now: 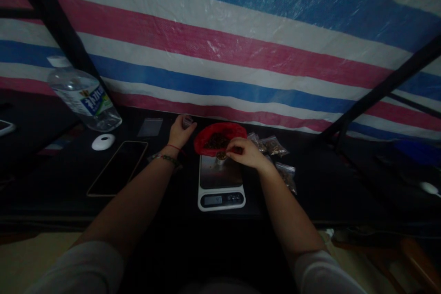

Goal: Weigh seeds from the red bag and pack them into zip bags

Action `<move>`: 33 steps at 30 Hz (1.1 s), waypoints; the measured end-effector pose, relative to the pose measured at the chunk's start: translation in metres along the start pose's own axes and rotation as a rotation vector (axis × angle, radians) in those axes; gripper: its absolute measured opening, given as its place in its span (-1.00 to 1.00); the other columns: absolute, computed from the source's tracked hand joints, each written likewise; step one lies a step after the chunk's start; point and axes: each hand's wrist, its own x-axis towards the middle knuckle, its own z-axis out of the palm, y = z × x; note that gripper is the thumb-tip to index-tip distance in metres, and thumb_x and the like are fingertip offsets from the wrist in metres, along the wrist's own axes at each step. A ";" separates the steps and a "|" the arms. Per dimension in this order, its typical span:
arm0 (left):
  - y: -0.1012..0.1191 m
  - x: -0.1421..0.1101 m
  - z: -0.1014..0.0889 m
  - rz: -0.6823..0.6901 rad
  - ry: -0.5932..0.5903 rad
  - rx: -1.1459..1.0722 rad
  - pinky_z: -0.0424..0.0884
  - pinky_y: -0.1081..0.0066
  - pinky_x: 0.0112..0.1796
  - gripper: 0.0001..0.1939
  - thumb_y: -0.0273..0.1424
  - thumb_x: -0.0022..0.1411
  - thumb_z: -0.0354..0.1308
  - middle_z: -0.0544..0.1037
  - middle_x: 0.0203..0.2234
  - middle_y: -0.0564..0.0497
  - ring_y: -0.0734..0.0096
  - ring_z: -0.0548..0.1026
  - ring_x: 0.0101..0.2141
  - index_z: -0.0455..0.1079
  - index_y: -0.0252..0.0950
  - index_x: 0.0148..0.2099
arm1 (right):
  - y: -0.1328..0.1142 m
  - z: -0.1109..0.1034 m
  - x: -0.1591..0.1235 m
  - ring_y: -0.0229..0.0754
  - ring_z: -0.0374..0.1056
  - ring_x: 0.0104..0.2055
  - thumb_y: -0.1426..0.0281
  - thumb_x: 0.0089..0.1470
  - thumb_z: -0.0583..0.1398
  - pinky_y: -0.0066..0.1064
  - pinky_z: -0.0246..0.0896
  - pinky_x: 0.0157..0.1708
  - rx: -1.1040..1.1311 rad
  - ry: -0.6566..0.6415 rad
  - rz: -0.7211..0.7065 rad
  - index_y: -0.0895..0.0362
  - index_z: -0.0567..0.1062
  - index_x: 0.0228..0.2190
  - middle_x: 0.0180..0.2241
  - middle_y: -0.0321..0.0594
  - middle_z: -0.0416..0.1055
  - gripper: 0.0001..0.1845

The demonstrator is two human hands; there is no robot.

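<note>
A small digital kitchen scale (pixel 221 188) sits on the dark table before me, with a little metal cup (pixel 221 156) of brown bits on its far edge. My right hand (pixel 246 153) is pinched over that cup, fingertips together on something too small to name. Behind the scale lies a red bag (pixel 220 140) opened around a heap of brown material. My left hand (pixel 180 133) rests left of the red bag, fingers curled round a small clear item (pixel 187 121).
A phone (pixel 118 167) lies face up at left, beside a white round object (pixel 103 142) and a tilted water bottle (pixel 82 94). An empty clear pouch (pixel 150 127) lies behind. Several filled clear pouches (pixel 275 156) sit at right. A striped tarp (pixel 241 46) hangs behind.
</note>
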 end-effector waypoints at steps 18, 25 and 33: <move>-0.001 0.001 0.001 0.034 0.006 -0.009 0.36 0.32 -0.16 -0.63 -0.22 0.02 0.19 0.51 -0.26 -0.05 0.28 0.47 -0.25 0.37 -0.29 -0.13 | 0.006 0.003 0.001 -0.23 0.36 -0.39 0.39 -0.02 0.28 -0.39 0.24 -0.37 0.103 0.117 -0.012 0.13 0.51 -0.52 -0.47 -0.25 0.44 -0.91; 0.003 -0.001 -0.001 0.028 0.002 0.001 0.35 0.33 -0.16 -0.64 -0.22 0.02 0.18 0.51 -0.26 -0.04 0.31 0.46 -0.25 0.37 -0.28 -0.14 | 0.000 0.005 0.002 -0.22 0.38 -0.37 0.36 0.00 0.27 -0.37 0.26 -0.33 0.095 0.071 -0.023 0.12 0.55 -0.48 -0.46 -0.24 0.46 -0.91; 0.003 0.000 -0.001 0.009 -0.004 0.010 0.35 0.31 -0.15 -0.64 -0.21 0.00 0.19 0.50 -0.25 -0.04 0.28 0.46 -0.24 0.37 -0.27 -0.15 | 0.012 0.004 0.003 -0.21 0.40 -0.35 0.35 0.10 0.18 -0.36 0.28 -0.30 0.003 0.187 0.032 0.11 0.57 -0.44 -0.42 -0.21 0.49 -0.82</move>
